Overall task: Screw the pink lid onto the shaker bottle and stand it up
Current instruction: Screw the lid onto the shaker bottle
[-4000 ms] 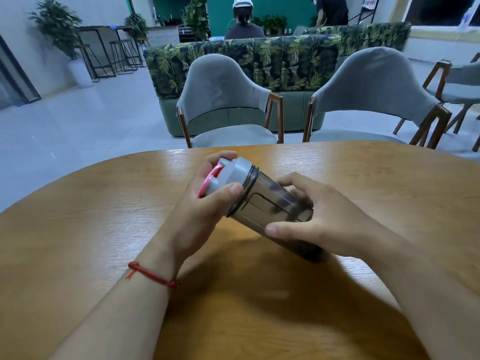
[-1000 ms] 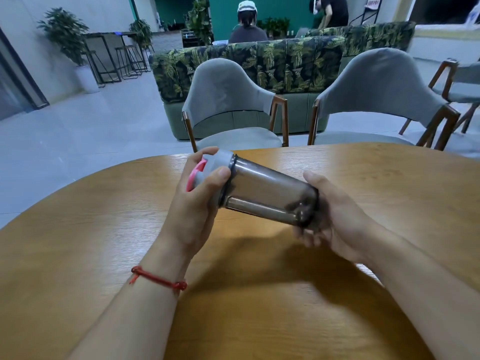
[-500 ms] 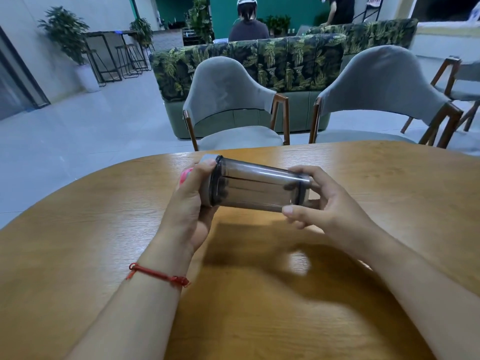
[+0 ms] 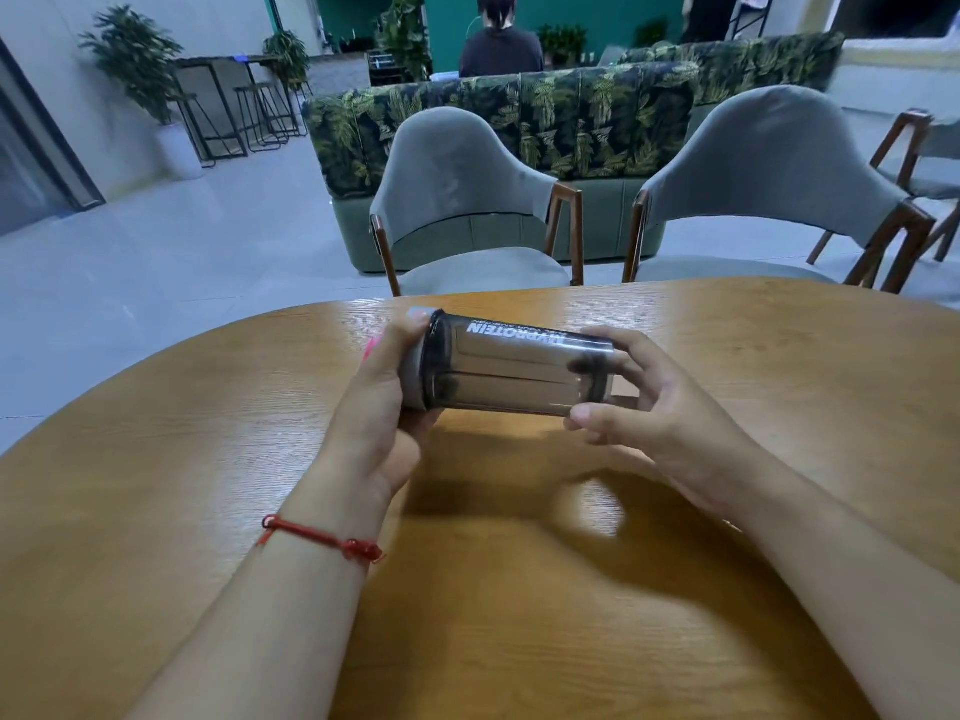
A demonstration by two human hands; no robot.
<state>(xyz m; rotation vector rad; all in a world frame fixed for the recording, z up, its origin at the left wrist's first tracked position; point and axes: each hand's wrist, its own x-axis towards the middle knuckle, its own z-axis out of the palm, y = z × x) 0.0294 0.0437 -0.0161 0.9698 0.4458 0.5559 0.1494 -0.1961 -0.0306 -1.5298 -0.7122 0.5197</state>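
Note:
The smoky translucent shaker bottle (image 4: 511, 368) lies nearly level in the air above the wooden table (image 4: 519, 589), its white lettering upside down on top. Its grey and pink lid (image 4: 413, 363) sits on the left end, mostly covered by my left hand (image 4: 376, 407), which wraps around the lid with only a sliver of pink showing. My right hand (image 4: 654, 407) holds the bottle's base end, thumb under it and fingers curled over the far side.
Two grey upholstered chairs (image 4: 467, 200) (image 4: 769, 194) stand at the table's far edge. Behind them is a leaf-patterned sofa (image 4: 519, 116), with a seated person (image 4: 498, 39) beyond it. Bar stools and potted plants are at the far left.
The bottle has tipped from slanting down to the right to nearly level and rolled so the lettering faces up. My right hand shifted from the bottle's side to its base end.

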